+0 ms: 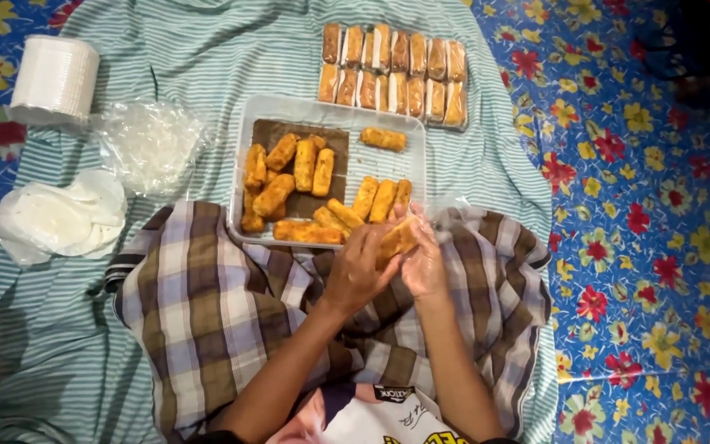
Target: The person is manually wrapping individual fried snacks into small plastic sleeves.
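One fried roll sits pinched between both my hands, just off the near right corner of the tray. My left hand curls around its lower end; my right hand cups the other side, with what looks like thin clear plastic against it. I judge the roll light, crumbly-crusted and a bit greasy, so I'd grip it gently along its long sides. Wrapped rolls lie in two rows beyond the tray's far edge.

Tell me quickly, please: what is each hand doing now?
Left hand: closed on the fried roll.
Right hand: holding the same fried roll, in a thin clear plastic wrap.
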